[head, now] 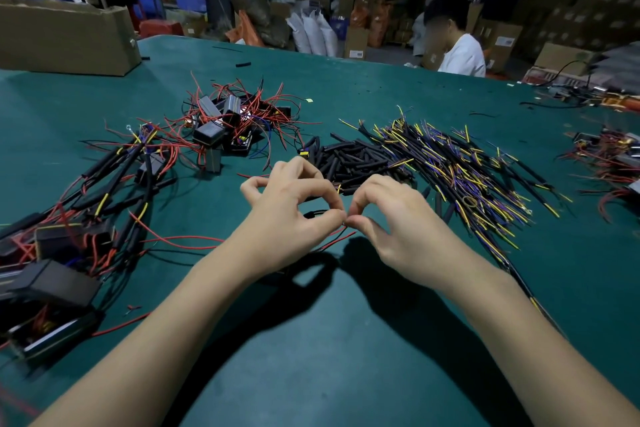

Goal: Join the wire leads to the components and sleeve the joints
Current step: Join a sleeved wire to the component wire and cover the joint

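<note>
Head view: both hands meet at table centre, fingertips touching. Left hand (294,204) pinches thumb to forefinger on a red wire (332,238) end; other fingers curled up, clear of the joint. Right hand (391,218) pinches the mating end the same way, likely twisting the bare ends together, so hands are tight and raised off the mat (329,357). Exact strands between the fingertips too small to tell. Red wire trails down-left under the left hand; a black lead runs beside it.

Supplies fan out within reach: black sleeves (356,159) just beyond the hands, for the next step; yellow-purple leads (460,170) to the right; raw components (225,125) with red wires far left-centre; finished sleeved units (69,218) at left. Judged: joining step, sleeve not yet on.

Another person (457,42) sits across the table; a cardboard box (65,38) stands far left.
</note>
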